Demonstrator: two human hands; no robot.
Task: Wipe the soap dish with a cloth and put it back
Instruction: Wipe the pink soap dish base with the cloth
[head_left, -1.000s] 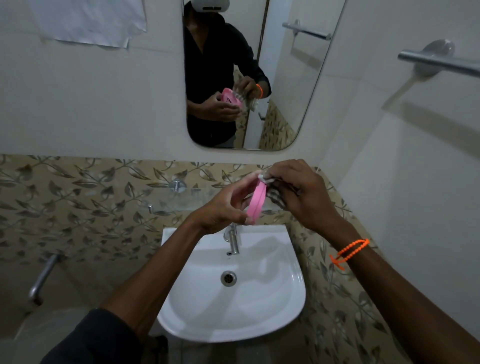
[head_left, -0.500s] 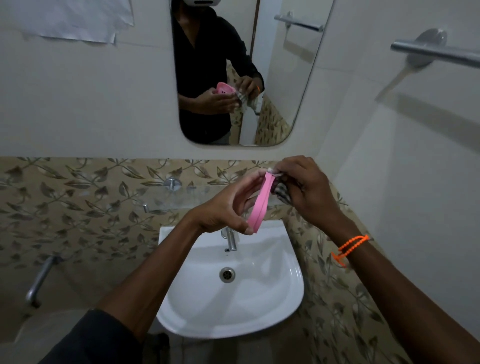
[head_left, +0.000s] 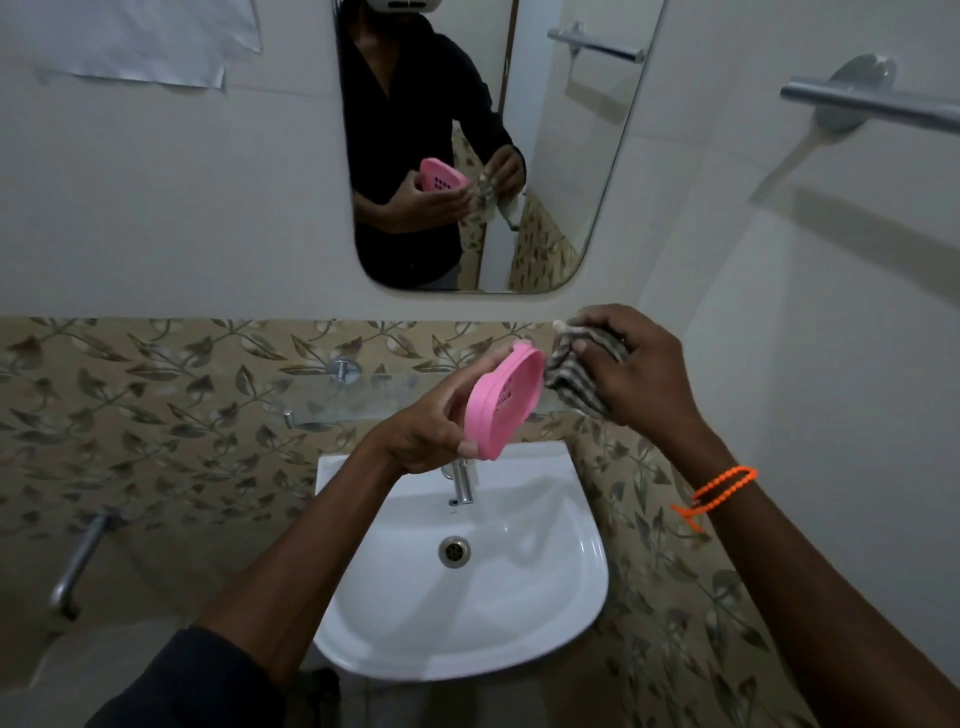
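L hand (head_left: 431, 431) grips the pink soap dish (head_left: 501, 402) by its edges, tilted on its side w/ the holed face toward the cloth, above the white sink (head_left: 545, 597). R hand (head_left: 639, 374) clutches the striped cloth (head_left: 571, 382), bunched, touching the dish's upper rim.
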